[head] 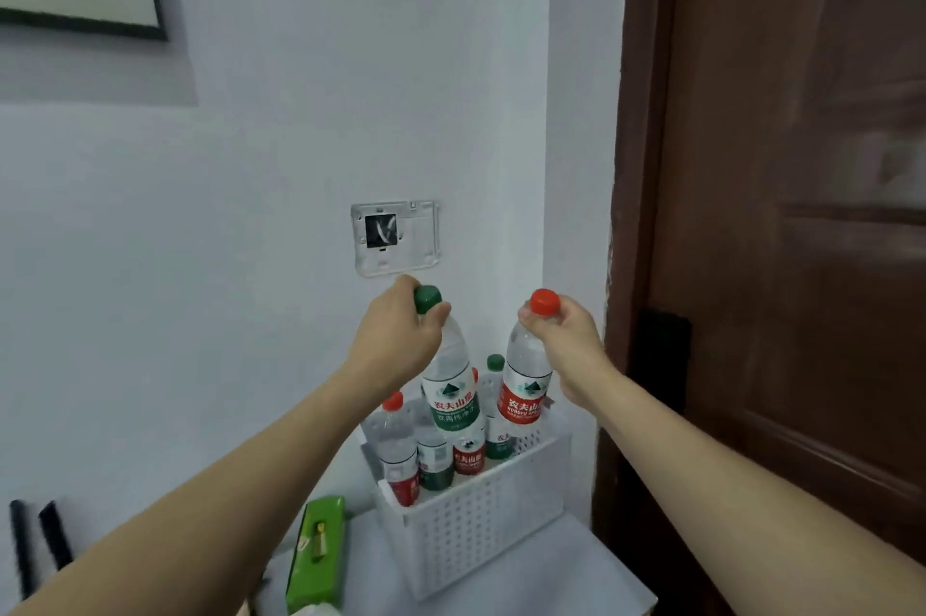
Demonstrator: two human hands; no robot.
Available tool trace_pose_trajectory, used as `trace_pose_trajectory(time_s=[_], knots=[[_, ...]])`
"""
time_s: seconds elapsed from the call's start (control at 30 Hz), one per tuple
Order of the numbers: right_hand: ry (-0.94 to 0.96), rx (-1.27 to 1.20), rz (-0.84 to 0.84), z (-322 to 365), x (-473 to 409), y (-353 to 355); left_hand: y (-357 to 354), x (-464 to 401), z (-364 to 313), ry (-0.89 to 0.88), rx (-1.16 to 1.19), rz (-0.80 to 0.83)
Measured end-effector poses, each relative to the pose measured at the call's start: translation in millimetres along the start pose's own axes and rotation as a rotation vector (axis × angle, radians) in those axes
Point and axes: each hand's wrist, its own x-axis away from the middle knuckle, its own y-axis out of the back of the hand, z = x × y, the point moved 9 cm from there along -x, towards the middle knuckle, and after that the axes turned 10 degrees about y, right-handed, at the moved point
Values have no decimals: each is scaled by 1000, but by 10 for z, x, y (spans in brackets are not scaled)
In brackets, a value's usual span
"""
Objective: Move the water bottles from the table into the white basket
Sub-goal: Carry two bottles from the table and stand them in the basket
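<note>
- Left hand [401, 340]: fingers and thumb curled round the neck of the green-capped bottle [451, 390], just under the cap; the bottle hangs upright above the white basket [476, 525], its base not yet down among the others.
- Right hand [566, 340]: pinches the neck of the red-capped bottle [523, 380] below its cap; this bottle is also upright and held over the right rear part of the basket.
- Basket contents: several bottles already stand inside (red and green caps mixed, at least four visible; the exact count is hidden behind the two held bottles). The basket stands on a pale table [576, 580], in the corner beside a brown door [801, 264].
- Other items: a green box [318, 550] lies on the table just left of the basket; a clear wall plate [396, 237] is fixed above.
- Step in hand, as judged: lowering both bottles into the basket. To do it well, keep each bottle vertical, aim each base at a gap between standing bottles and not onto a cap, lower one slightly ahead of the other so they do not knock together, and let go only once the base rests on the basket floor.
</note>
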Motion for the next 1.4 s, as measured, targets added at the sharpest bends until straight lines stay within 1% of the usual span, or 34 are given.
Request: trace_pose_trajectory(time_s=[0.13,0.27,0.33,0.4,0.47,0.57,0.7,0.8,0.9,1.03,1.13,1.4], knots=[[-44,83,79,-698,-276,-107,-658,-348,411,26,-37,141],[-136,123,156,-1385,-347,-127,-1322,-505,818,49,-52,299],[-163,133,156,-1641,-380,-97,-1606,-548,996,42,-89,362],[-145,191,175,-1801,-427,-66,-1860,-581,1149,36,-96,418],[-85,311,267,-1874,-462,-95,-2046,-585,1223,-17,-148,442],[-38,420,372,-1956,-519,-126,-2250,-596,1241,-99,-185,436],[29,506,419,-1947,-594,-151,-2377,-610,1144,-205,-180,413],[49,540,430,-1954,-594,-169,-2416,-598,1113,-246,-158,401],[31,545,417,-2010,-561,-150,-2411,-576,1196,-215,-60,395],[-45,499,421,-2115,-455,-165,-2371,-561,1315,-166,28,378],[-77,474,427,-2131,-414,-204,-2385,-522,1338,-153,41,360],[-82,461,406,-2104,-416,-193,-2456,-538,1379,-117,60,355]])
